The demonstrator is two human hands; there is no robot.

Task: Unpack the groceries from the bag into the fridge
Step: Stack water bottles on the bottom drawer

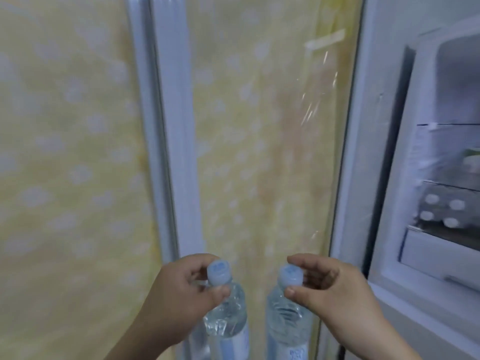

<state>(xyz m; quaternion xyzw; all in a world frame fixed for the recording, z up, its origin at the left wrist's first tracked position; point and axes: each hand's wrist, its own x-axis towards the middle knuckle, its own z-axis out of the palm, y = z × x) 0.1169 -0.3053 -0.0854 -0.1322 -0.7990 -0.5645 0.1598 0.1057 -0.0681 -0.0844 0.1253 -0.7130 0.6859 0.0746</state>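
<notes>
Two clear water bottles with pale blue caps hang upright at the bottom of the head view. My left hand pinches the neck of the left bottle just under its cap. My right hand pinches the neck of the right bottle the same way. Both bottles are in front of a fridge door covered in yellow spotted film. The grocery bag is not in view.
To the right an open fridge compartment shows shelves, with several white-capped bottles on a lower shelf. A second yellow-covered door is on the left, past a white frame.
</notes>
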